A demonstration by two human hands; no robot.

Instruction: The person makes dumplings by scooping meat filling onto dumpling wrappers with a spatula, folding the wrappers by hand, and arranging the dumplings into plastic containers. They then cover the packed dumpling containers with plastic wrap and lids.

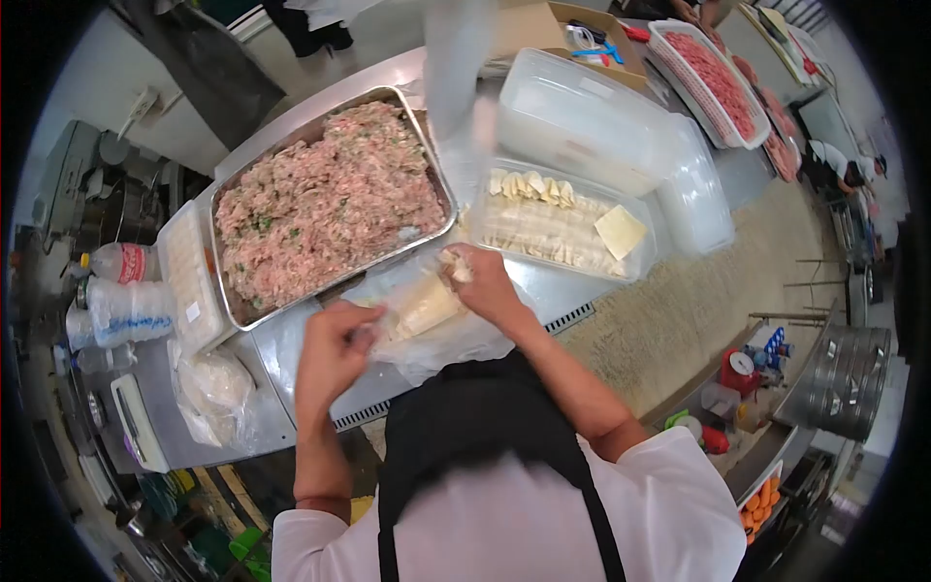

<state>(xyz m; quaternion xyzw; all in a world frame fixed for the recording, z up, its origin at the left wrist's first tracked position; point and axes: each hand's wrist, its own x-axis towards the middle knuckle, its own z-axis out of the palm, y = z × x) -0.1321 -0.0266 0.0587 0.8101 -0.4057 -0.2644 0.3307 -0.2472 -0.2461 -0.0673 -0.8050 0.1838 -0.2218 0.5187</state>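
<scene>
My right hand (pixel 477 279) is closed around a small pale dumpling (pixel 454 262), near the front corner of the meat tray. My left hand (pixel 339 339) is at the left end of a stack of yellowish dumpling wrappers (pixel 427 308), its fingers smeared by motion. The wrappers lie on a clear plastic bag (pixel 427 361) at the table's front edge. A metal tray (pixel 225 291) heaped with minced meat and green bits (pixel 330 199) stands ahead on the left. On the right, a clear plastic container (pixel 635 270) holds rows of folded dumplings (pixel 543 229) and one loose square wrapper (pixel 621 233).
Translucent lidded boxes (pixel 582 121) stand behind the dumplings. A white basket of minced meat (pixel 713 82) sits far right, beside a cardboard box (pixel 592 39). At left are a white container (pixel 189 276), bottles (pixel 121 262) and a bagged pale item (pixel 213 383). A blurred translucent shape (pixel 461 87) hangs ahead.
</scene>
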